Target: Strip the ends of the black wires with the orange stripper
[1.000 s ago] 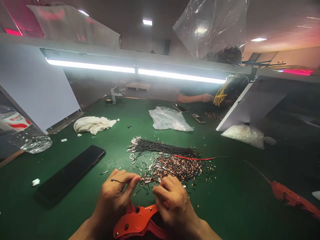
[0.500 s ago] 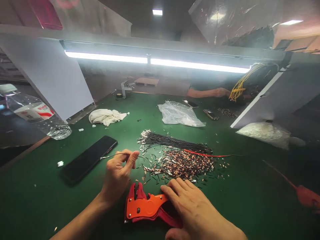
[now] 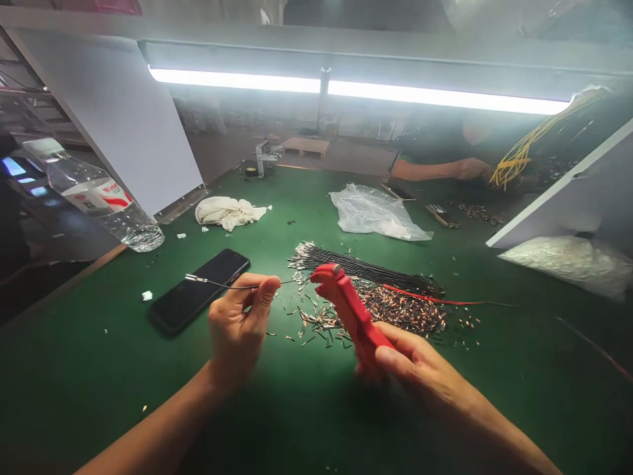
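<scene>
My left hand (image 3: 241, 323) pinches a thin black wire (image 3: 220, 284) with a metal terminal at its left end, held level above the green table (image 3: 89, 369). My right hand (image 3: 413, 366) grips the handles of a red crimping tool (image 3: 346, 307), lifted with its jaws pointing up and left toward the wire's right end. Behind the tool lie a bundle of black wires (image 3: 366, 269), a red wire (image 3: 430, 300) and a scattered heap of small metal terminals (image 3: 395, 313).
A black phone (image 3: 200, 290) lies left of my hand. A water bottle (image 3: 96, 194), a white cloth (image 3: 227, 212), a clear plastic bag (image 3: 376, 214) and a bag of white parts (image 3: 568, 260) stand around. Another person's arm (image 3: 445, 169) works across the table near yellow wires (image 3: 524, 155).
My right hand has picked the red tool up from the table and raised it toward the wire. My left hand stays pinched on the wire, now stretched out level.
</scene>
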The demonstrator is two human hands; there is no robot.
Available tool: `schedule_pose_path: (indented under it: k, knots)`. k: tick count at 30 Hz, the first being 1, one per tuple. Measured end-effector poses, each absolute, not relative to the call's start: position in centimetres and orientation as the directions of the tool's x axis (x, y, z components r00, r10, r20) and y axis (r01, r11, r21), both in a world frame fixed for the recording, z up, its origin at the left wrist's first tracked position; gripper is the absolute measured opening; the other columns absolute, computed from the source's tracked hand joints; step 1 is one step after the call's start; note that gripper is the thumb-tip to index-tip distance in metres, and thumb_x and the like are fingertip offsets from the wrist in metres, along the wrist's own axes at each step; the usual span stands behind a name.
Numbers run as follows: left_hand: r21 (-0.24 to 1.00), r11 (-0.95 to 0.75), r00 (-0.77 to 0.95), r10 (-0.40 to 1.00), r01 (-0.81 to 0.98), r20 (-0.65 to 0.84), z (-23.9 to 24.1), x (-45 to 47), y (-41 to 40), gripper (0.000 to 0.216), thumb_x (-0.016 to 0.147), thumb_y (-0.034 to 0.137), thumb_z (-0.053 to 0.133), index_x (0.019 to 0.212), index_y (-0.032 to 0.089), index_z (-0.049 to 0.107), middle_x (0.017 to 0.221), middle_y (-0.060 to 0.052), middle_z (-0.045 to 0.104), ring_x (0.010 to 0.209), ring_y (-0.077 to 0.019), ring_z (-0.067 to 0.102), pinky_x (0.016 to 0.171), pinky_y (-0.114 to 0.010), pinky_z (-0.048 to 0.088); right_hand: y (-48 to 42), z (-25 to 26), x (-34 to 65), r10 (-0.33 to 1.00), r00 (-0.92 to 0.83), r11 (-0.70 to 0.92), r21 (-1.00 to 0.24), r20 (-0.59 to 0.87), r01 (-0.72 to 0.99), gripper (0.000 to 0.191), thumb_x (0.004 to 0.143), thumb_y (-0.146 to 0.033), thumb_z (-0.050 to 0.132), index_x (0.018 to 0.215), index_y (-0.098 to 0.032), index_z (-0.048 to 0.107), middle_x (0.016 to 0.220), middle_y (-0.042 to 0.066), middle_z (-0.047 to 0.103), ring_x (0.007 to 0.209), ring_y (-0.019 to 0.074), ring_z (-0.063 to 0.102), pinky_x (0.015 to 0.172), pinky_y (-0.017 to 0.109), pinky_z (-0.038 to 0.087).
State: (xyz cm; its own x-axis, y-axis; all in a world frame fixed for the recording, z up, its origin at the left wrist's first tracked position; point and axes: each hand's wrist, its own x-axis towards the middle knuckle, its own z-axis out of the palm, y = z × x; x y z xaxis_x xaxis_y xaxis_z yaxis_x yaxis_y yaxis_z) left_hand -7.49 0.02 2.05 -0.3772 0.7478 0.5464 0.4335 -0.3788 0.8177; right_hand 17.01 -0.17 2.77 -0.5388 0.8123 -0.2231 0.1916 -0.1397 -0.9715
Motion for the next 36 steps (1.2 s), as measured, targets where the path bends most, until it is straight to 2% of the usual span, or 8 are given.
schedule_pose_path:
  k: [3,7,14,19,22,26,30,36]
  knots:
    - [0.78,-0.416,-0.329,0.737,0.468,0.59,1.9,-7.3,-0.1,0.02,0.091,0.034,0.061,0.077,0.019,0.064,0.047,0.008,0.04,0.038,-0.0045,0.034,0.038,-0.02,0.025,-1.3,2.2,15.7,0.713,-0.635,-0.509,-0.842,-0.298,-0.177,0.051,0.066,-0.043,0.078,0.105,-0.018,0.059,0.093,0.007,0.067,0.079,0.0205,0.065,0.069,0.031,0.049]
    - [0.738,-0.46,-0.27,0.725,0.494,0.633,1.6,-6.9,-0.3,0.022,0.093,0.032,0.057,0.076,0.018,0.062,0.048,0.008,0.041,0.038,-0.0041,0.035,0.038,-0.019,0.027,-2.9,1.5,14.3,0.637,-0.712,-0.68,-0.651,-0.296,-0.338,0.045,0.067,-0.019,0.071,0.111,-0.019,0.06,0.094,0.006,0.068,0.084,0.0224,0.069,0.082,0.041,0.054]
    - [0.645,-0.524,-0.151,0.7,0.556,0.698,1.4,-6.4,-0.7,0.017,0.092,0.025,0.057,0.078,0.018,0.064,0.051,0.007,0.047,0.04,-0.0039,0.037,0.04,-0.017,0.03,-3.7,0.8,13.5,0.62,-0.752,-0.702,-0.587,-0.224,-0.404,0.054,0.06,-0.006,0.06,0.113,-0.02,0.061,0.098,0.006,0.072,0.094,0.0244,0.07,0.084,0.039,0.053]
    - [0.585,-0.553,-0.135,0.648,0.593,0.75,1.7,-6.9,-0.8,0.012,0.092,0.02,0.057,0.083,0.019,0.063,0.059,0.004,0.058,0.044,-0.005,0.043,0.045,-0.019,0.036,-3.5,0.6,13.4,0.645,-0.738,-0.658,-0.634,-0.199,-0.405,0.055,0.061,-0.005,0.059,0.114,-0.02,0.062,0.103,0.008,0.075,0.099,0.0261,0.07,0.088,0.04,0.051]
    - [0.435,-0.708,0.052,0.552,0.556,0.832,2.1,-6.2,-1.4,0.012,0.094,0.018,0.053,0.084,0.019,0.06,0.065,0.001,0.064,0.053,-0.0089,0.053,0.052,-0.022,0.043,-3.3,0.7,13.4,0.678,-0.714,-0.637,-0.622,-0.172,-0.455,0.062,0.058,-0.004,0.054,0.118,-0.02,0.061,0.108,0.007,0.075,0.104,0.0255,0.068,0.098,0.044,0.046]
    - [0.189,-0.881,0.395,0.375,0.434,0.839,2.0,-4.3,-2.7,0.012,0.093,0.025,0.056,0.087,0.016,0.06,0.082,-0.009,0.073,0.062,-0.0136,0.061,0.055,-0.027,0.049,-2.9,0.6,13.6,0.74,-0.644,-0.606,-0.608,-0.194,-0.513,0.064,0.058,-0.006,0.054,0.119,-0.02,0.062,0.109,0.006,0.074,0.102,0.0224,0.068,0.093,0.036,0.05]
    - [0.133,-0.919,0.566,0.337,0.37,0.753,1.4,-2.9,-3.1,0.016,0.091,0.031,0.061,0.082,0.017,0.061,0.064,-0.002,0.067,0.055,-0.0117,0.056,0.049,-0.026,0.043,-2.5,0.4,14.1,0.724,-0.652,-0.638,-0.58,-0.227,-0.507,0.062,0.06,-0.004,0.054,0.12,-0.019,0.062,0.122,0.009,0.069,0.109,0.0233,0.065,0.09,0.033,0.051]
    - [0.18,-0.919,0.56,0.36,0.35,0.747,1.6,-2.6,-2.7,0.03,0.097,0.028,0.049,0.071,0.015,0.056,0.051,0.003,0.05,0.049,-0.0094,0.043,0.048,-0.026,0.034,-2.7,0.5,14.1,0.698,-0.665,-0.683,-0.524,-0.264,-0.509,0.067,0.057,0.0,0.054,0.121,-0.017,0.063,0.122,0.01,0.068,0.106,0.0211,0.066,0.084,0.026,0.051]
